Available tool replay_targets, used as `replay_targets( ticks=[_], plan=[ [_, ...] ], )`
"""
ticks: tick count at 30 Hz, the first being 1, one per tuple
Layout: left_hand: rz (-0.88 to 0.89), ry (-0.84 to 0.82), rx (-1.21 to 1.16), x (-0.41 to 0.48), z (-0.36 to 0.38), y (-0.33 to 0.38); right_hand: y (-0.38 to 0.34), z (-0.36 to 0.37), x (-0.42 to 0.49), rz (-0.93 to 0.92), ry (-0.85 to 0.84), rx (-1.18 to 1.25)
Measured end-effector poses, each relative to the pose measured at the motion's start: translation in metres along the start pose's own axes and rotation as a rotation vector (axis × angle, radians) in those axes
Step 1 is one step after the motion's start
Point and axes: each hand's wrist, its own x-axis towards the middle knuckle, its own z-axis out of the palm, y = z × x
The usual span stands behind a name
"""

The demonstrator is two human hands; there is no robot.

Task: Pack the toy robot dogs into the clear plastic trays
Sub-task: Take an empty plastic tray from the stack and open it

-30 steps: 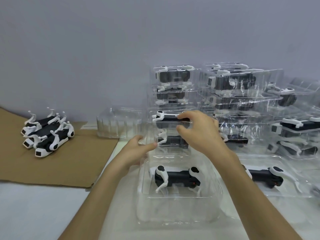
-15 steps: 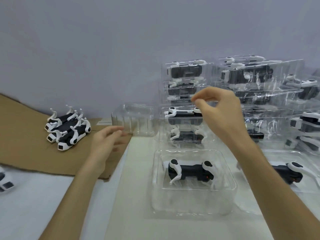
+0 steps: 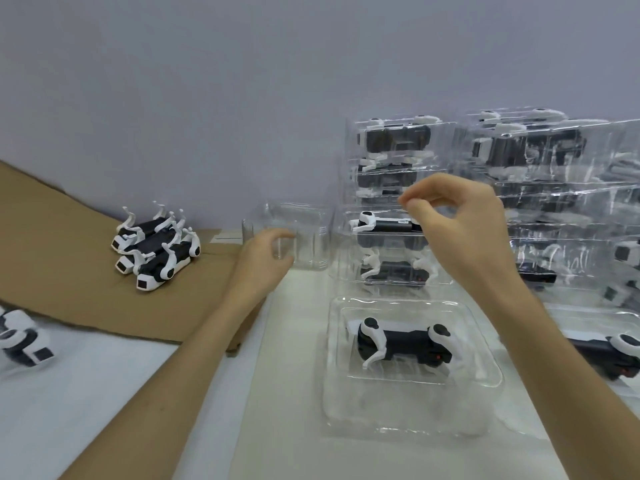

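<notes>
Change: the left hand (image 3: 263, 258) has left the packed stack (image 3: 391, 216) at frame centre, which it touched a second ago, and reached the empty trays (image 3: 304, 233) just left of it.
Meaning: stacking appears finished; fetching a fresh tray is the likely step in hand.
Left hand: fingers and thumb spread about the near-left corner of the empty trays; a firm hold cannot be confirmed through the clear plastic.
Right hand: the right hand (image 3: 460, 230) is raised in front of the stack, now off it, fingers loosely curled, holding nothing.
Hands: apart.
Loaded tray: the open tray (image 3: 346, 410), lower centre, holds one robot dog (image 3: 405, 341); unmoved.
Loose dogs: a cluster of unpacked dogs (image 3: 156, 247) at centre left on the cardboard (image 3: 69, 278); unmoved.
View: shifted leftward since the earlier frame.
</notes>
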Motion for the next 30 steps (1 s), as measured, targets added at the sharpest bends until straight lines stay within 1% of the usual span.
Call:
replay_targets(
  ticks=[2,3,4,7,9,10,11,13,17,19,20,22,26,28,30],
  plan=[
    [-0.032,-0.027,-0.017,0.018,0.002,0.010,0.000,-0.001,0.001,0.004,0.008,0.011],
    [-0.034,-0.062,0.017,0.027,0.004,0.013,0.000,-0.001,0.001,0.006,0.011,0.017],
    [-0.029,-0.113,0.081,0.035,0.007,0.015,-0.001,-0.001,0.001,0.009,0.011,0.022],
    [0.029,-0.277,0.387,0.053,0.014,0.013,-0.002,-0.001,0.000,0.011,0.000,0.031],
    [0.029,-0.330,0.528,0.061,0.016,0.009,-0.004,0.000,-0.001,0.006,-0.005,0.038],
    [0.022,-0.328,0.544,0.064,0.017,0.006,-0.005,0.001,-0.001,0.005,-0.007,0.045],
    [0.020,-0.303,0.514,0.066,0.018,0.002,-0.006,0.002,-0.002,0.005,-0.009,0.052],
    [0.023,-0.195,0.345,0.063,0.020,-0.004,-0.008,0.004,-0.002,0.004,-0.016,0.067],
    [-0.022,0.167,0.073,0.044,0.017,-0.004,-0.013,0.007,-0.004,-0.014,-0.044,0.110],
    [-0.053,0.279,-0.118,0.030,0.004,0.006,-0.016,0.010,-0.006,-0.031,-0.070,0.111],
    [-0.055,0.316,-0.173,0.023,-0.005,0.012,-0.018,0.012,-0.008,-0.046,-0.085,0.111],
    [-0.006,0.348,-0.128,0.008,-0.022,0.024,-0.023,0.018,-0.013,-0.097,-0.108,0.114],
    [0.218,0.281,0.059,-0.026,-0.044,0.053,-0.029,0.028,-0.021,-0.258,-0.196,0.049],
    [0.299,0.253,0.074,-0.042,-0.046,0.066,-0.030,0.033,-0.024,-0.262,-0.261,0.014],
    [0.360,0.268,0.095,-0.053,-0.049,0.076,-0.030,0.037,-0.028,-0.257,-0.296,-0.035]
  ],
)
